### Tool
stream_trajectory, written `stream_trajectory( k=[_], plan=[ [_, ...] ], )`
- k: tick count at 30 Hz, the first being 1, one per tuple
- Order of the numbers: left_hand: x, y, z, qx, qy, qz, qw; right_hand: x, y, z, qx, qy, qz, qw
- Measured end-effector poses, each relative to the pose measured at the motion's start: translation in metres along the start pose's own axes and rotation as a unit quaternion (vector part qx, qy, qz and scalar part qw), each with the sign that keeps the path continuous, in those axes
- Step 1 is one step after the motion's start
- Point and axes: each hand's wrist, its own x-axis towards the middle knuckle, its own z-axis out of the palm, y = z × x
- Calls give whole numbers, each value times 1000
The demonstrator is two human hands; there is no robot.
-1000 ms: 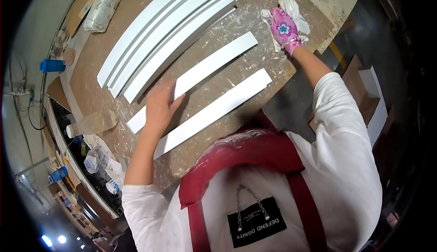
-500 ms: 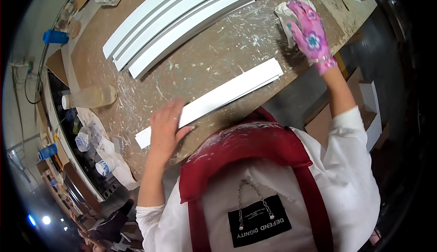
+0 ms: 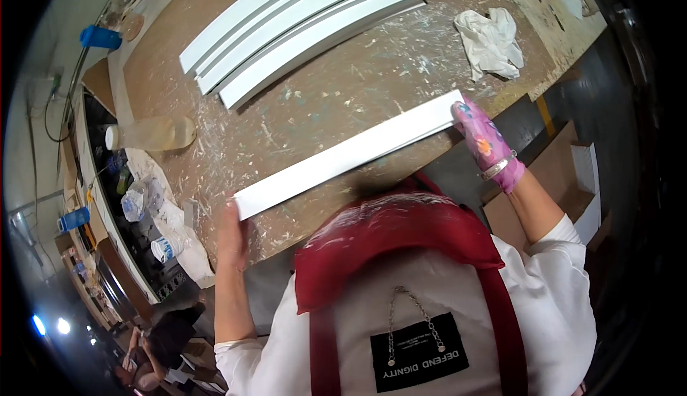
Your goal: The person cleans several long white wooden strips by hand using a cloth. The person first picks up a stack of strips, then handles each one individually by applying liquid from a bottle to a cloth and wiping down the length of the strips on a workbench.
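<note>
A pair of long white slats [image 3: 351, 154], one lying on the other, stretches along the near side of the worktable. My bare left hand [image 3: 232, 235] is at their left end, fingertips against the end edge. Around the right end close the fingers of my right hand [image 3: 486, 142], in a pink flowered glove; its thumb is on the upper face. A crumpled white rag [image 3: 491, 42] lies on the table just beyond my right hand. Farther off, several more white slats [image 3: 308, 27] rest side by side in rows.
The paint-spattered worktable [image 3: 300, 120] ends close to my red apron [image 3: 401, 238]. At its left stand a jar of cloudy liquid [image 3: 154, 134] and a white cup [image 3: 166, 248]. Cardboard [image 3: 540, 185] is below on the right. Another person [image 3: 168, 346] is at lower left.
My right hand has let go of the rag and come nearer, onto the slats' right end. My left hand has slid from the slats' top to their left end.
</note>
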Motion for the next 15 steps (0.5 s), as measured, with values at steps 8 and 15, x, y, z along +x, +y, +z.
stream_trajectory(
  k=[8,15],
  plan=[
    [-14,9,13,-22,-10,-42,999,-1,-10,3,-3,13,-60,998],
    [-26,48,71,403,20,344,847,22,-50,-51,-250,169,-224,927]
  ],
)
